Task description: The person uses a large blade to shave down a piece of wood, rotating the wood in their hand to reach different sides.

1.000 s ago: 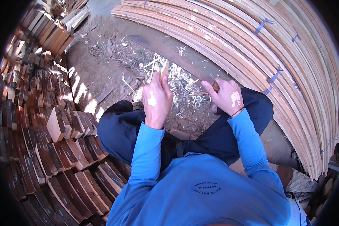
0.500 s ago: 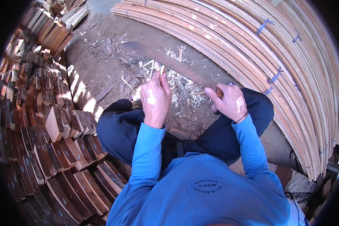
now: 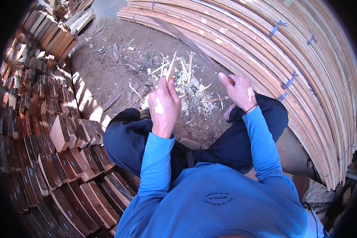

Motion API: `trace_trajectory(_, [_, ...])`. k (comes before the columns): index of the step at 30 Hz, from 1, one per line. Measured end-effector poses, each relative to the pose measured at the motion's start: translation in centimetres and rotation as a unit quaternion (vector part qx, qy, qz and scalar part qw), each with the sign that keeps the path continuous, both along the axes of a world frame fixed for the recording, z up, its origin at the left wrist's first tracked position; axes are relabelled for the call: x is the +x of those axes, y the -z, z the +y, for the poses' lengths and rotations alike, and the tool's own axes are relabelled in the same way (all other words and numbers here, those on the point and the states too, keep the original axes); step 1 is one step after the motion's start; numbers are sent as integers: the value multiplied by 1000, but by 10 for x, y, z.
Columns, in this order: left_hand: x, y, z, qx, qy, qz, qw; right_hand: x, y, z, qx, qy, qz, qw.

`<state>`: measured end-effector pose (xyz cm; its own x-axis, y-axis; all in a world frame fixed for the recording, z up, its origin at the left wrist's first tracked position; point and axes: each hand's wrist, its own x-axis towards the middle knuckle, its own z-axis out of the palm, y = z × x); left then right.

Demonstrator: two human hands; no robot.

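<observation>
My left hand is closed round a pale, pointed wooden stick, its tip standing up past the thumb. In my right hand is the handle of a machete, gripped by closed fingers. Its long dark blade slants up and left, clear of the stick. Below and between the hands, pale wood shavings are scattered over the dirt ground. The stick's lower end is hidden in my left fist.
Long bundled planks, tied with blue strips, curve along the right side. Stacked wood blocks fill the left, with more boards at the far left. My dark-trousered knees are spread beneath my forearms.
The machete has swung up and away from the stick, its tip shifting toward the planks. My right hand has tilted upward; the left has barely moved, and the stick now shows more fully.
</observation>
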<state>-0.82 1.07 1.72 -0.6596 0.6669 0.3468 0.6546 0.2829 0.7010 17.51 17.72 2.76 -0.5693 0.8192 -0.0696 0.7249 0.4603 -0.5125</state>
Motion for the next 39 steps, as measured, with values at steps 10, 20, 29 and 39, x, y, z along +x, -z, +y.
trace_trajectory(10, [3, 4, 2, -11, -1, 29, 1000, 19, -22, -36, 21, -74, -1, 997])
trace_trajectory(20, [-2, 10, 3, -6, -6, 49, 999, -8, -6, -24, 78, -57, -40, 995])
trace_trajectory(29, [-4, 2, 0, 6, -6, -42, 999, -2, 4, 9, 37, -8, 52, 998])
trace_trajectory(39, [0, 5, 3, 13, 19, -205, 978, 26, -25, -32, 35, -71, 9, 997])
